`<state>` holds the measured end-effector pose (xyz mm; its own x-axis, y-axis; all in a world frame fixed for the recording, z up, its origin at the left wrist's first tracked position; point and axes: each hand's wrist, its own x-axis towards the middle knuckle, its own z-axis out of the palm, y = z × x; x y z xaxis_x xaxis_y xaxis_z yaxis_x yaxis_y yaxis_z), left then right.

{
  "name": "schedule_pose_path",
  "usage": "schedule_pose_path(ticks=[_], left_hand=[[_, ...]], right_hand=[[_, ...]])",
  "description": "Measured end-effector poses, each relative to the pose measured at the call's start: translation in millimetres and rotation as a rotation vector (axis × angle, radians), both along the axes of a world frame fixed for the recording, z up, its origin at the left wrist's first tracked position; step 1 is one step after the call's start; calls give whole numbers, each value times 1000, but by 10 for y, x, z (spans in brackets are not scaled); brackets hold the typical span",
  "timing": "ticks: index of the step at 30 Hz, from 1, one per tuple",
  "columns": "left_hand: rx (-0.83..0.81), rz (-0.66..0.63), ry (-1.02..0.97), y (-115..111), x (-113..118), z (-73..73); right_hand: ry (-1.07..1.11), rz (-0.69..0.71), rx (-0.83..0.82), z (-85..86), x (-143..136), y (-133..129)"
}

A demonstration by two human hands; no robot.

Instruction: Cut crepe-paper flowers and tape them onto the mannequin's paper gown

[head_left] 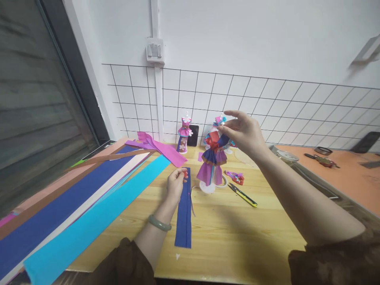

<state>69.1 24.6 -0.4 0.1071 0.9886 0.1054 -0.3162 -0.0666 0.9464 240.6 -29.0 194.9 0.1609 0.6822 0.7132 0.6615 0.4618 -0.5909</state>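
My left hand [175, 183] is closed, its fingertips pinching a small red piece [185, 173] above the upper end of a dark blue crepe-paper strip [184, 221]. My right hand [245, 130] reaches to the top of a miniature dress form [207, 187], thumb and a finger around a small white knob there, index finger raised. The form leans slightly right and wears a paper dress [211, 170] with a red and navy bodice, a navy ruffle with brown edging and a purple skirt. A thin loose strip [192, 204] curls beside the blue one.
Long crepe-paper strips [97, 213] cover the table's left side. Yellow snips [243, 194], a tape roll [222, 181] and a bundle of colourful scraps [235, 177] lie right of the form. Behind stand a pink-dressed form [184, 132], another decorated form [219, 119] and a phone [193, 135].
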Motion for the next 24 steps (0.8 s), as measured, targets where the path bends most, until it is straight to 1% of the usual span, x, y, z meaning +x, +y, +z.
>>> schedule_pose_path(ticks=[4, 9, 12, 15, 18, 21, 24], left_hand=[[30, -34, 2, -29, 12, -1], [19, -30, -10, -47, 15, 13], [29, -20, -5, -43, 13, -1], [24, -12, 18, -34, 12, -29], [14, -16, 24, -31, 17, -42], [20, -25, 31, -43, 20, -23], [38, -20, 39, -63, 15, 17]], right_hand=[[2, -29, -34, -182, -51, -191], [42, -13, -75, -341, -79, -296], [82, 19, -70, -387, -80, -316], [145, 61, -101, -415, -70, -321], [230, 126, -122, -437, -58, -321], [301, 179, -123, -450, -56, -329], [338, 188, -110, -453, -50, -356]])
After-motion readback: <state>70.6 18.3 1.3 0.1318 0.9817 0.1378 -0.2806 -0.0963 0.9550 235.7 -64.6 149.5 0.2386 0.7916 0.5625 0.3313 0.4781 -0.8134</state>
